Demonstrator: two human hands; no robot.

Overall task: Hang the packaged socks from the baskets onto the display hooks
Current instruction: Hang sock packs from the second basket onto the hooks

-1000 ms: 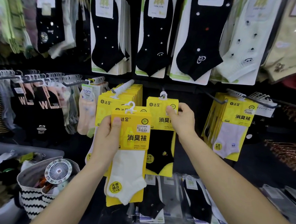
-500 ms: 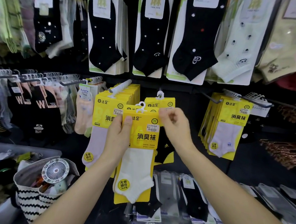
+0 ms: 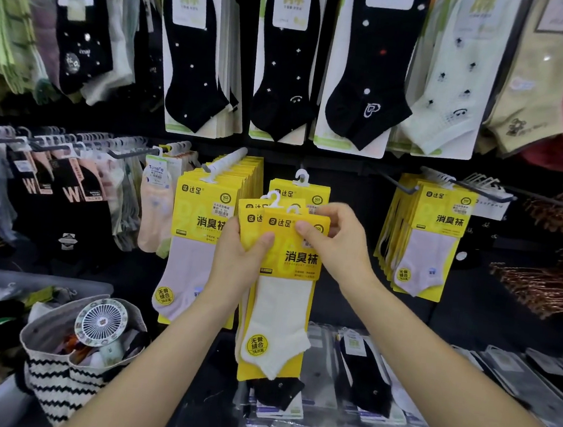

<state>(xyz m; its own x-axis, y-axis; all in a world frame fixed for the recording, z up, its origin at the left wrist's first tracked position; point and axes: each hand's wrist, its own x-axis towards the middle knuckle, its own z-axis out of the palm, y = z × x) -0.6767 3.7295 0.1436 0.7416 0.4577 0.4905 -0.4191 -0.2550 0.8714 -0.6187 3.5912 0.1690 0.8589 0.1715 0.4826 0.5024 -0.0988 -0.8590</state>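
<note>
The left hand [image 3: 244, 261] grips the yellow-carded white sock packs [image 3: 281, 303] by their left edge and the right hand [image 3: 342, 250] pinches the front card's top corner. They are probably light, with stiff card and floppy sock below the grip, so steer by the plastic hanger [image 3: 274, 199] just above.

Black wall hooks [image 3: 396, 186] carry yellow sock packs [image 3: 201, 212] (stacked deep) and black socks [image 3: 191, 67].

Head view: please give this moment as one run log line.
left hand: holds yellow sock packs | right hand: pinches front pack's top | hanging: not yet done
</note>
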